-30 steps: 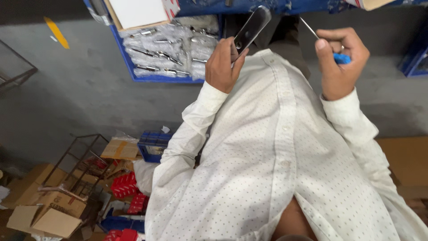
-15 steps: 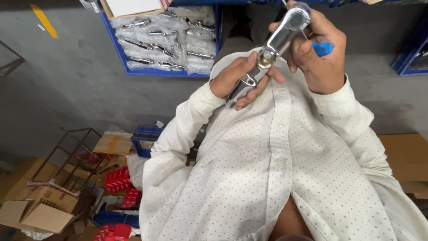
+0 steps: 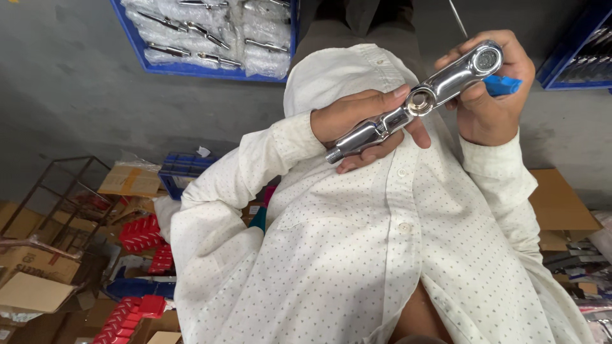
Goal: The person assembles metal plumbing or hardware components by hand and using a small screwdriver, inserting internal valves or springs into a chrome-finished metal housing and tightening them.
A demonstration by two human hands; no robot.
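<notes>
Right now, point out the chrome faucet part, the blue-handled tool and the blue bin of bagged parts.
chrome faucet part (image 3: 440, 86): head view, on the shiny middle body.
blue-handled tool (image 3: 502, 85): head view, on the blue handle.
blue bin (image 3: 191, 68): head view, on the front rim.

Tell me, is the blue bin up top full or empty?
Full: the blue bin is packed with bagged shiny metal parts.

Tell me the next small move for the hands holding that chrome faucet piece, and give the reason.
Probably bring the blue-handled tool in the right hand round to the open round socket midway along the shiny chrome faucet spout. The left hand already steadies its threaded end, and the tool's thin shaft points away.
</notes>
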